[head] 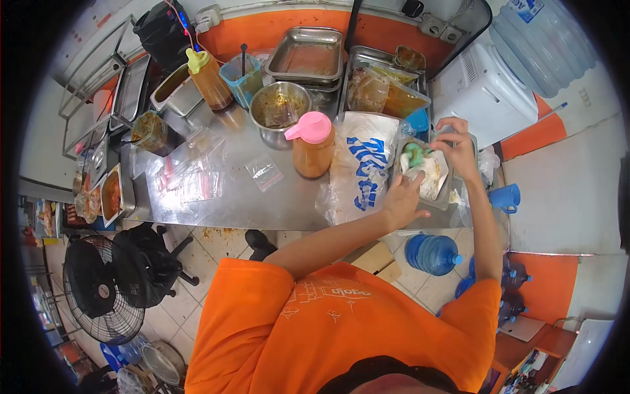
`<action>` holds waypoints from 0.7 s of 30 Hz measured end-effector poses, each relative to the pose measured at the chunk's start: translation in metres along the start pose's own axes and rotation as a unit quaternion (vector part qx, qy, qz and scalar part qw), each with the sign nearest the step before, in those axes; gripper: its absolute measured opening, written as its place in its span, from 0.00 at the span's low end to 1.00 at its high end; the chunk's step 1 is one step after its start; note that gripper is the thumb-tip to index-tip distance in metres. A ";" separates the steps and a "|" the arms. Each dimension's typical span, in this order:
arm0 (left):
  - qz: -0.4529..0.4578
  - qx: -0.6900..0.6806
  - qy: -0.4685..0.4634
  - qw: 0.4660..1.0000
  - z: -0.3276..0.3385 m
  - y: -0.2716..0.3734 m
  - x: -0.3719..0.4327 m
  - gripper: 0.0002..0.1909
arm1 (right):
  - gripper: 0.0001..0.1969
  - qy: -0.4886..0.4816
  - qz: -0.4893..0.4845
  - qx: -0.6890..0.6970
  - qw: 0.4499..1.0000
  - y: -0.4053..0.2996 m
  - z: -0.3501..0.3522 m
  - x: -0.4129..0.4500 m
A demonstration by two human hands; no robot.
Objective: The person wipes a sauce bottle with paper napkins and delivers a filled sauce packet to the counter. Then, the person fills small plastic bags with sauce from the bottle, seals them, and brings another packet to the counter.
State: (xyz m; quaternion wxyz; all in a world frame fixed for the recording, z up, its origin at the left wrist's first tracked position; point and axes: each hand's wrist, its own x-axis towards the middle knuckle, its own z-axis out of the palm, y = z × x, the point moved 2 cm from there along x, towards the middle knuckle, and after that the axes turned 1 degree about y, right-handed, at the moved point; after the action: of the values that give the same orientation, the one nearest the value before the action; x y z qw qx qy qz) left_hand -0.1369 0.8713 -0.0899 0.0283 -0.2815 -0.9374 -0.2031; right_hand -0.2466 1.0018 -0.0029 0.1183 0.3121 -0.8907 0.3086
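Observation:
On the right of the steel table stands a rectangular container (444, 194) holding a crumpled white wrapper (431, 178) and something green (416, 153). My left hand (404, 199) lies over the wrapper's near left side, fingers spread and touching it. Above the container's right side, my right hand (454, 143) is raised with thumb and fingertips brought together near the green thing; whether it pinches anything cannot be made out. Left of the container lies a white plastic bag (364, 167) with blue lettering. Beside that bag stands a sauce bottle (313, 147) with a pink lid.
Behind are a steel bowl (279, 106) with sauce, stacked metal trays (306, 56), a tray of filled plastic bags (369, 91) and a yellow-capped bottle (209, 81). Small zip bags (189, 184) lie at left. A blue mug (505, 198) is at the right edge.

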 end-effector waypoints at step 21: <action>-0.285 -0.137 0.286 0.904 -0.111 -0.164 -0.111 0.64 | 0.11 0.031 -0.010 -0.032 0.999 -0.117 0.001 0.154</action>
State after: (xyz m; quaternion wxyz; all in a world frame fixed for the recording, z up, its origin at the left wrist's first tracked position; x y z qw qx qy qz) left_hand -0.1391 0.6460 -0.0664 0.1976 0.0672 -0.8921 -0.4009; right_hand -0.2932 0.8549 0.1142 0.1584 0.3071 -0.8931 0.2882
